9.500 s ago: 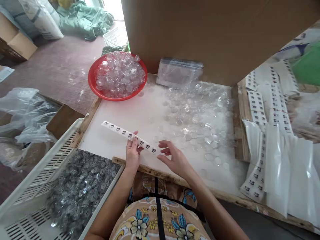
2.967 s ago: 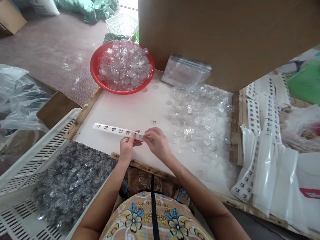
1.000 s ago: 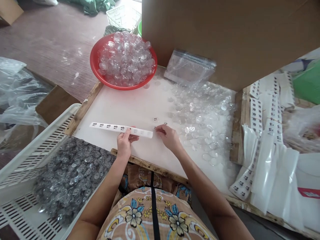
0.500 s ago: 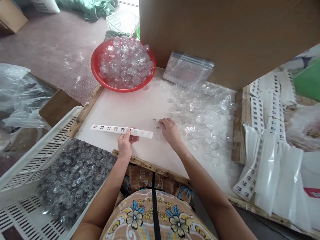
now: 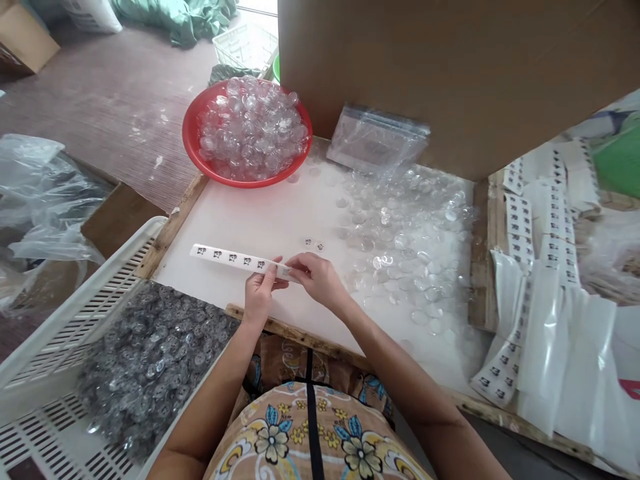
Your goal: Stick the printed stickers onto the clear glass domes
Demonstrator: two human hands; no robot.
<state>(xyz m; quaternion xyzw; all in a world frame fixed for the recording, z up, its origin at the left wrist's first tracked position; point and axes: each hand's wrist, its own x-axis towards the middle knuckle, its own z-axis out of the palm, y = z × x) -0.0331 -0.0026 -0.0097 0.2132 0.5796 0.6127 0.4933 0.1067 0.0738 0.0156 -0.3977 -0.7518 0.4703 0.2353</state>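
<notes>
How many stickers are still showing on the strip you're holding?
5 on the strip, in a row from its far left end up to the left hand. More may be hidden under the left hand and right hand.

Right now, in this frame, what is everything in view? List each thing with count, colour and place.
Long paper sticker strip: one, white with dark prints, near board edge, held by both hands.
Round plastic bowl: one, red, far left, heaped with clear domes.
Loose glass-like domes: many, clear, spread over board's right half.
Stickered domes: two, clear with dark prints, mid-board.
Flat work board: one, white, wood-framed.
Slotted plastic crate: one, white, left, holds grey pieces.
Cardboard box: one, brown, behind.
Spare sticker strips: many, white, right.
Left hand: pinching strip.
Right hand: at strip's end.
</notes>
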